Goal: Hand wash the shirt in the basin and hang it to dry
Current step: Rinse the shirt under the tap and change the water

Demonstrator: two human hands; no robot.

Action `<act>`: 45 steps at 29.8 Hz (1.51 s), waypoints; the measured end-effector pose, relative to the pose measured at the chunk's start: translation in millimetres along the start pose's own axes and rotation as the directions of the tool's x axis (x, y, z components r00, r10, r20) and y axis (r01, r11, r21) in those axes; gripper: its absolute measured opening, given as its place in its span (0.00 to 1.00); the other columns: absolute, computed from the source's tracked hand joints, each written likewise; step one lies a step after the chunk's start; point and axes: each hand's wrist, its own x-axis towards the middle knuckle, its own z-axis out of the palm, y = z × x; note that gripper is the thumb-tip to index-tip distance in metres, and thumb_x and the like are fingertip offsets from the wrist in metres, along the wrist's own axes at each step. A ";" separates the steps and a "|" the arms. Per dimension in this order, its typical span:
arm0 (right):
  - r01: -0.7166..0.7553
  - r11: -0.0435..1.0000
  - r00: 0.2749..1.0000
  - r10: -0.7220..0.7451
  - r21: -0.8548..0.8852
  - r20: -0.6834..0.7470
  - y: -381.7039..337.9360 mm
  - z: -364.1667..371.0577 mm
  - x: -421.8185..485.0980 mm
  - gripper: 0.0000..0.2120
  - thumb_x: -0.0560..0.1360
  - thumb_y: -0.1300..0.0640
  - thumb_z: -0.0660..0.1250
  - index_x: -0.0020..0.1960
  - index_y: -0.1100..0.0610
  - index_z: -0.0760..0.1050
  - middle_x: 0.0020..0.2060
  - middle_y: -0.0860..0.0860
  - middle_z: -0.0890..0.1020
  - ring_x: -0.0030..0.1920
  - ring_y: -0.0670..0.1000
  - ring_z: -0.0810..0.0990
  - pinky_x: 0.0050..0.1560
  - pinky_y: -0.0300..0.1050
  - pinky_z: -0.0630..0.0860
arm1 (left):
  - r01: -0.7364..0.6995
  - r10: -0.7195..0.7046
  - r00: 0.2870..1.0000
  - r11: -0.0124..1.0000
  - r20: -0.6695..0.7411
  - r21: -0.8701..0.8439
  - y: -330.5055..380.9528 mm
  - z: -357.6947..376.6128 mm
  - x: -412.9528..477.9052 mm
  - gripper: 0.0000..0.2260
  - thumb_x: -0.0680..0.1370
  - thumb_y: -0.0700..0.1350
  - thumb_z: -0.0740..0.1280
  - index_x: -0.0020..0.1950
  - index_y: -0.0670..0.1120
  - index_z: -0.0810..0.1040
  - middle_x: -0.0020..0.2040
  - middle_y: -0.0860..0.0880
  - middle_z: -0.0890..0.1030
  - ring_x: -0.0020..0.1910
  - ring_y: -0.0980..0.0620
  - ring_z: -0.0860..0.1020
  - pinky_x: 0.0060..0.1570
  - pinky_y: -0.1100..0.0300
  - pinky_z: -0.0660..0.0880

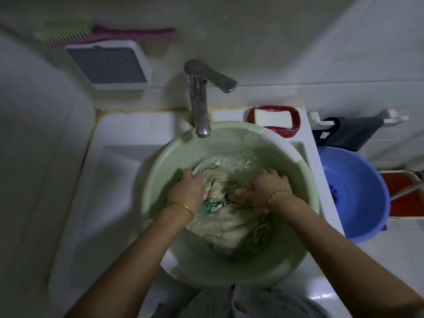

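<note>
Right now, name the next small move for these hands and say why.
Probably rub the two gripped folds together: the left hand and right hand each hold bunched shirt, soaked in the water of the green basin; no water runs from the tap.

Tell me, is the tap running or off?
Off, it seems: no stream falls from the tap into the green basin where the shirt soaks.
</note>
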 end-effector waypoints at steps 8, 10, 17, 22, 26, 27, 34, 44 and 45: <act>0.033 0.985 0.995 -0.048 -0.167 -0.084 -33.9 45.2 31.2 0.17 0.78 0.57 0.56 0.67 0.56 0.66 0.65 0.55 0.72 0.66 0.57 0.69 0.64 0.56 0.65 | -0.087 0.060 0.992 0.961 0.109 0.262 -5.7 37.9 22.9 0.20 0.77 0.58 0.60 0.66 0.51 0.71 0.67 0.46 0.68 0.67 0.43 0.64 0.64 0.50 0.62; 0.019 1.000 0.995 -0.017 0.023 -0.096 -28.3 41.3 32.8 0.13 0.76 0.59 0.59 0.60 0.54 0.70 0.58 0.54 0.77 0.61 0.57 0.74 0.60 0.52 0.68 | -0.058 0.052 0.996 0.994 0.068 0.094 -7.5 29.3 22.9 0.18 0.75 0.57 0.64 0.61 0.49 0.75 0.63 0.45 0.73 0.63 0.43 0.69 0.60 0.52 0.68; 0.223 0.766 0.952 -0.038 0.603 -0.304 7.5 -1.6 13.4 0.17 0.68 0.73 0.59 0.31 0.54 0.58 0.30 0.49 0.66 0.39 0.52 0.68 0.31 0.32 0.62 | -0.018 -0.006 0.999 0.901 -0.053 -0.433 -29.5 -13.3 8.2 0.15 0.69 0.48 0.75 0.43 0.49 0.68 0.44 0.48 0.73 0.45 0.47 0.73 0.40 0.59 0.66; 0.339 0.188 0.933 0.056 0.922 -0.355 6.1 -12.2 -0.4 0.19 0.65 0.80 0.52 0.37 0.57 0.67 0.32 0.52 0.80 0.40 0.50 0.81 0.39 0.38 0.76 | -0.089 0.054 0.995 0.875 -0.086 -0.476 -33.1 -48.0 -0.5 0.15 0.70 0.46 0.75 0.41 0.46 0.67 0.35 0.50 0.70 0.38 0.50 0.70 0.32 0.59 0.63; 0.352 0.272 0.906 0.141 0.896 -0.399 5.7 -22.7 -2.8 0.18 0.68 0.79 0.56 0.40 0.57 0.72 0.36 0.50 0.79 0.37 0.40 0.79 0.43 0.35 0.74 | -0.169 0.097 0.982 0.837 -0.163 -0.520 -38.0 -81.7 -9.5 0.14 0.72 0.42 0.73 0.42 0.45 0.67 0.33 0.52 0.69 0.36 0.51 0.69 0.32 0.62 0.65; 0.339 0.429 0.883 0.161 0.837 -0.441 7.2 -23.3 -1.1 0.16 0.68 0.77 0.58 0.41 0.58 0.73 0.38 0.50 0.78 0.40 0.42 0.78 0.47 0.37 0.72 | -0.200 0.111 0.975 0.822 -0.194 -0.533 -38.8 -89.7 -11.5 0.13 0.72 0.40 0.72 0.43 0.45 0.67 0.34 0.52 0.69 0.35 0.52 0.69 0.31 0.64 0.65; 0.117 0.947 0.871 0.048 0.301 -0.489 -1.8 -9.5 -2.1 0.13 0.72 0.58 0.64 0.57 0.55 0.74 0.52 0.54 0.77 0.55 0.56 0.72 0.55 0.48 0.69 | -0.382 0.186 0.886 0.811 -0.425 -0.443 -35.8 -72.7 4.4 0.18 0.64 0.31 0.65 0.48 0.49 0.71 0.48 0.44 0.72 0.46 0.46 0.72 0.45 0.61 0.65; 0.158 0.987 0.910 -0.149 -0.010 -0.386 -42.1 26.3 43.6 0.22 0.80 0.52 0.52 0.74 0.47 0.58 0.69 0.52 0.68 0.67 0.57 0.67 0.65 0.55 0.62 | 0.063 -0.066 0.959 0.998 -0.274 -0.020 1.2 45.1 26.3 0.23 0.70 0.49 0.71 0.63 0.44 0.73 0.62 0.38 0.71 0.59 0.37 0.72 0.59 0.48 0.70; 0.175 0.985 0.927 -0.161 0.009 -0.340 -47.2 33.2 51.9 0.23 0.80 0.51 0.53 0.75 0.45 0.54 0.72 0.52 0.64 0.68 0.58 0.65 0.65 0.56 0.62 | 0.042 -0.042 0.975 0.999 -0.218 -0.002 4.1 51.9 30.1 0.25 0.73 0.51 0.67 0.69 0.46 0.68 0.67 0.38 0.67 0.64 0.38 0.68 0.64 0.48 0.65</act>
